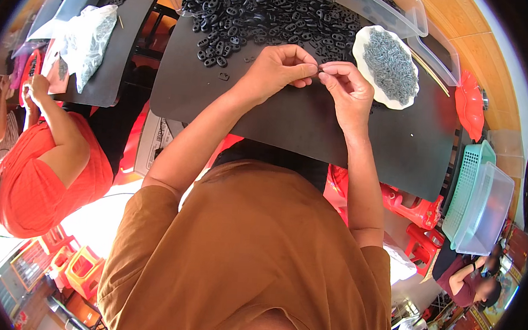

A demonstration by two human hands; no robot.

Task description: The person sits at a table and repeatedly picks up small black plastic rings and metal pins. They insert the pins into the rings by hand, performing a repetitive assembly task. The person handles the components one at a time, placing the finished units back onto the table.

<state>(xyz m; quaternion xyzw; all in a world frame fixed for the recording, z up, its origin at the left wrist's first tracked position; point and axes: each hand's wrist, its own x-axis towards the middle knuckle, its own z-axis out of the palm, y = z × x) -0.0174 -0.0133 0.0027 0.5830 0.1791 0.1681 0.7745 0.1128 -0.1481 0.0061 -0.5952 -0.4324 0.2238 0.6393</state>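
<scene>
My left hand (280, 71) and my right hand (348, 91) meet above the black table (291, 121), thumbs and fingers pinched together. Between the fingertips is a small dark piece (320, 70), mostly hidden, its kind not clear. Just beyond my hands spreads a big heap of black oval plastic pieces (255, 13) with holes in them. Close by my right hand stands a white scalloped dish (359, 47) full of tiny grey coil-like parts (392, 67), possibly springs. A loose small black piece (223, 76) lies left of my left hand.
Clear plastic bins (400, 19) border the heap at the far right. Thin wooden sticks (430, 71) lie beside the dish. A red bowl-like item (470, 105) and a turquoise basket (465, 189) are at the right. On the left, a person in red (59, 158) sits at another table with a plastic bag (93, 42).
</scene>
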